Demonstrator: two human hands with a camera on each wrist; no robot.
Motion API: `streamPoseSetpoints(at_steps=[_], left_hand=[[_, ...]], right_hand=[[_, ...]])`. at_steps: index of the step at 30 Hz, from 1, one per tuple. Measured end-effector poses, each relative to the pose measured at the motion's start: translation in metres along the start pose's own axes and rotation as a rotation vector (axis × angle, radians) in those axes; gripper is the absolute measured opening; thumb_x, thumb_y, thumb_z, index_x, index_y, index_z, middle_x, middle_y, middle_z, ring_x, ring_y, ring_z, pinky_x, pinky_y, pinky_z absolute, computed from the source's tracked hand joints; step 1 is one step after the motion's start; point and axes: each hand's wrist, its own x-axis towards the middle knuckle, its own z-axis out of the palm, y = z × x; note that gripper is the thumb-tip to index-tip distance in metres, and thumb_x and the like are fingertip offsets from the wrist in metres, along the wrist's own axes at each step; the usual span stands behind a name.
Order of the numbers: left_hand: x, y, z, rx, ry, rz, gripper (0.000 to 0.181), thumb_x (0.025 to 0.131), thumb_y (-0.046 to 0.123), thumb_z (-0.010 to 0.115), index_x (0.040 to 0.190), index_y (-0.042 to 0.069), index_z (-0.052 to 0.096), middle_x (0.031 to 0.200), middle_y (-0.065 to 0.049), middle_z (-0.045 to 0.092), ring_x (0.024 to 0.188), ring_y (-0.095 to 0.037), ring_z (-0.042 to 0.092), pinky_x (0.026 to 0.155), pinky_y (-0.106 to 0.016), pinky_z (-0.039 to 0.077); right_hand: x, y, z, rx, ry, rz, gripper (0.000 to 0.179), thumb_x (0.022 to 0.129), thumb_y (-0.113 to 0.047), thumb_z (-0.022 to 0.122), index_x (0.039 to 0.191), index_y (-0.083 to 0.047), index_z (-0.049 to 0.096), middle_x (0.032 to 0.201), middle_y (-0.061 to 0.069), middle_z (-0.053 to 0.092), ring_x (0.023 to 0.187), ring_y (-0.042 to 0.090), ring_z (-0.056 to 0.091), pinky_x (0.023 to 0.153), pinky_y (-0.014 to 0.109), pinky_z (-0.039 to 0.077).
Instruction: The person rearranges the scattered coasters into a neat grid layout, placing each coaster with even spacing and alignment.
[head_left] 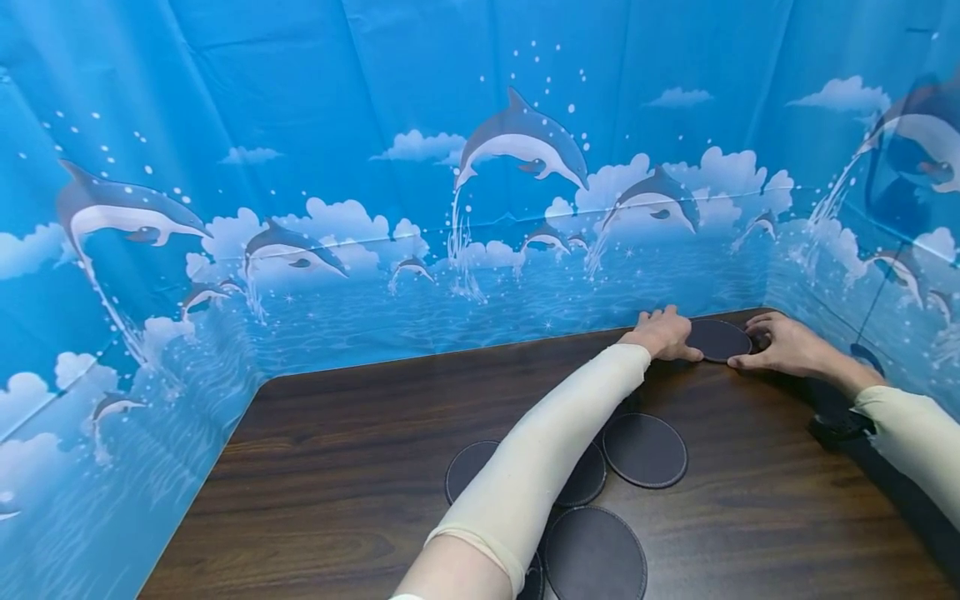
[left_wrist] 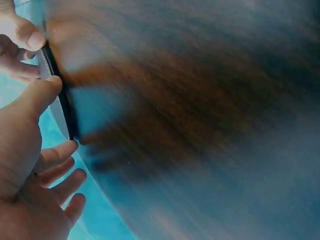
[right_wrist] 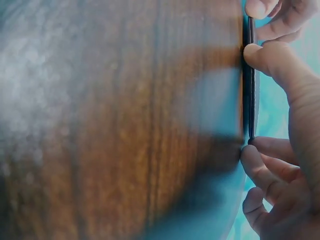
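Observation:
At the far right of the table, both hands pinch one round dark coaster point(head_left: 718, 342) with a stitched rim. My left hand point(head_left: 663, 333) has its thumb and fingers at the coaster's left edge. Across from it, my right hand point(head_left: 787, 346) grips the right edge between thumb and fingers. From the left wrist, the coaster point(left_wrist: 59, 112) appears nearly edge-on, close over the wood, with the left hand point(left_wrist: 30, 165) spanning its rim. In the right wrist view the coaster point(right_wrist: 251, 100) looks like a thin dark line held by the right hand point(right_wrist: 285, 175).
Nearer on the brown wooden table point(head_left: 337, 475) lie several more round coasters, including one at the right point(head_left: 645, 450) and one at the front point(head_left: 596, 554); the left forearm partly hides others. A dolphin-printed blue curtain point(head_left: 375, 167) borders the table's back and sides.

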Motion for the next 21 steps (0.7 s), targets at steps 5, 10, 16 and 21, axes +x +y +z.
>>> streamPoseSetpoints(at_steps=[5, 10, 16, 21], left_hand=[[-0.002, -0.005, 0.000, -0.006, 0.030, 0.021, 0.036, 0.096, 0.065, 0.054, 0.104, 0.032, 0.068, 0.140, 0.009, 0.041, 0.117, -0.010, 0.044, 0.100, -0.033, 0.033], [-0.009, -0.014, -0.004, -0.014, 0.099, 0.034, 0.038, 0.095, 0.066, 0.055, 0.095, 0.029, 0.067, 0.139, 0.009, 0.041, 0.114, -0.011, 0.046, 0.102, -0.034, 0.033], [-0.023, -0.021, -0.013, -0.028, 0.155, 0.053, 0.042, 0.092, 0.069, 0.057, 0.090, 0.029, 0.069, 0.145, 0.009, 0.040, 0.126, -0.010, 0.043, 0.108, -0.035, 0.031], [-0.036, -0.027, -0.022, -0.034, 0.198, 0.041, 0.044, 0.089, 0.071, 0.059, 0.086, 0.030, 0.072, 0.148, 0.012, 0.039, 0.130, -0.009, 0.041, 0.110, -0.036, 0.030]], right_hand=[[-0.001, 0.000, 0.002, 0.030, 0.003, 0.008, 0.085, 0.089, -0.044, 0.078, 0.133, 0.022, 0.047, 0.136, 0.040, 0.041, 0.117, 0.058, 0.048, 0.089, 0.069, 0.043], [-0.001, -0.009, -0.001, 0.059, 0.019, 0.008, 0.085, 0.090, -0.043, 0.078, 0.135, 0.021, 0.045, 0.135, 0.039, 0.043, 0.112, 0.055, 0.053, 0.087, 0.066, 0.046], [-0.008, -0.027, -0.010, 0.081, 0.076, -0.002, 0.085, 0.087, -0.039, 0.082, 0.136, 0.020, 0.045, 0.130, 0.037, 0.045, 0.102, 0.049, 0.059, 0.079, 0.059, 0.051], [-0.012, -0.041, -0.012, 0.105, 0.104, -0.009, 0.087, 0.087, -0.037, 0.083, 0.139, 0.018, 0.042, 0.125, 0.036, 0.047, 0.101, 0.050, 0.059, 0.078, 0.060, 0.051]])
